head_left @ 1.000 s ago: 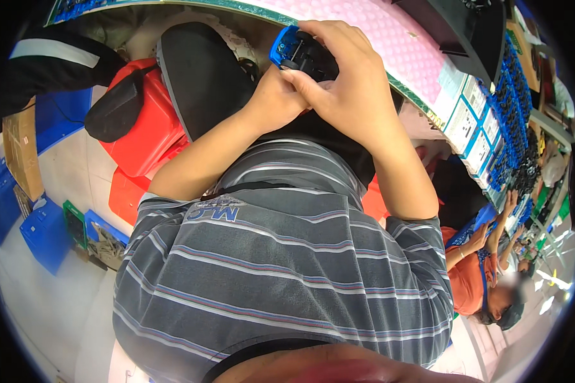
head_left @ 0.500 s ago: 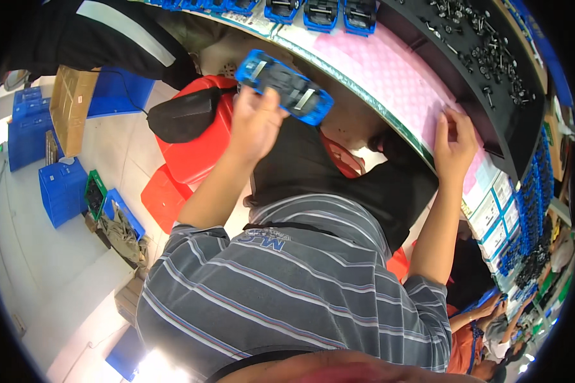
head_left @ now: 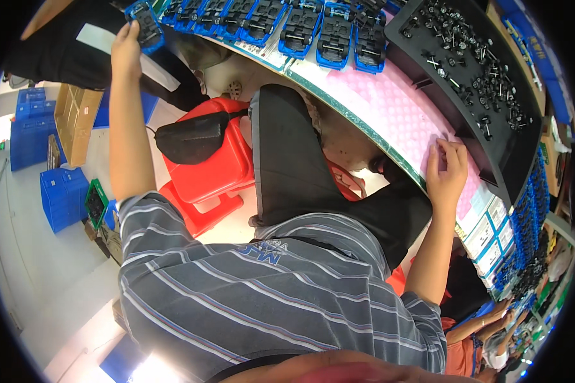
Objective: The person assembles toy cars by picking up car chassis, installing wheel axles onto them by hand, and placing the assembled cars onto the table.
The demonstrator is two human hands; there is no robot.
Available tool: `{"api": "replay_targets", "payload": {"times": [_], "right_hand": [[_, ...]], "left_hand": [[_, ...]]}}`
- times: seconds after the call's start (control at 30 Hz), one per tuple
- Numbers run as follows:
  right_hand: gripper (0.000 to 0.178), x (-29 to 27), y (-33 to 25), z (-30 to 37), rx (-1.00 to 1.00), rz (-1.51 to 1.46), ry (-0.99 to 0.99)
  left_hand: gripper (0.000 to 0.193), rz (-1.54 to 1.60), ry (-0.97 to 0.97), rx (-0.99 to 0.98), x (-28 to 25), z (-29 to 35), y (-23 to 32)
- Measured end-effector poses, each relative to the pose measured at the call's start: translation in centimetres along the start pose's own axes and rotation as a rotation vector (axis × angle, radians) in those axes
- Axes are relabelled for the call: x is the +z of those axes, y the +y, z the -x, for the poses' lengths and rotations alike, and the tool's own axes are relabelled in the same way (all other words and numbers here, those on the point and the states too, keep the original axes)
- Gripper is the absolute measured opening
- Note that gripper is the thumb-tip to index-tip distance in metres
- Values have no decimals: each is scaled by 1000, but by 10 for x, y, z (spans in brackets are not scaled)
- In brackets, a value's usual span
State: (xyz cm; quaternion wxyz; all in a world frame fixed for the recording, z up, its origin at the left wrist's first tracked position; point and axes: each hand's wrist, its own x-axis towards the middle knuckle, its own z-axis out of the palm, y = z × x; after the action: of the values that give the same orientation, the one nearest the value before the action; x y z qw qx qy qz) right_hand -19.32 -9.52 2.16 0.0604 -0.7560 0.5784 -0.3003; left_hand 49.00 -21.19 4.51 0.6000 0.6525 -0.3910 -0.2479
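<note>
My left hand [head_left: 126, 54] is raised at the far left and grips a blue toy car [head_left: 148, 27] with a black underside. Its fingers close on the car's edge, close to the left end of the row of similar toy cars [head_left: 298, 29] along the far table edge. My right hand [head_left: 448, 171] rests on a pink padded sheet [head_left: 390, 105], fingers loosely curled and apart, with nothing visible in them. Beside it stands a black tray [head_left: 450, 112] with many small wheel-and-axle pieces [head_left: 482, 76].
A red stool [head_left: 217, 169] with a black pouch [head_left: 191, 134] on it stands left of my legs. Another person [head_left: 57, 54] in dark clothes is at the upper left. Blue bins [head_left: 64, 198] and a cardboard box [head_left: 76, 121] are on the left; other workers [head_left: 469, 345] sit at the lower right.
My left hand has carried the toy car up and left, from above my lap to the end of the row. My right hand has shifted slightly and stays on the pink sheet.
</note>
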Motion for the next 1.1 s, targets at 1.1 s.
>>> {"api": "replay_targets", "payload": {"times": [1.1], "right_hand": [[16, -16, 24, 30, 39, -227, 138]], "left_hand": [[60, 58, -34, -429, 64, 181, -154]]}}
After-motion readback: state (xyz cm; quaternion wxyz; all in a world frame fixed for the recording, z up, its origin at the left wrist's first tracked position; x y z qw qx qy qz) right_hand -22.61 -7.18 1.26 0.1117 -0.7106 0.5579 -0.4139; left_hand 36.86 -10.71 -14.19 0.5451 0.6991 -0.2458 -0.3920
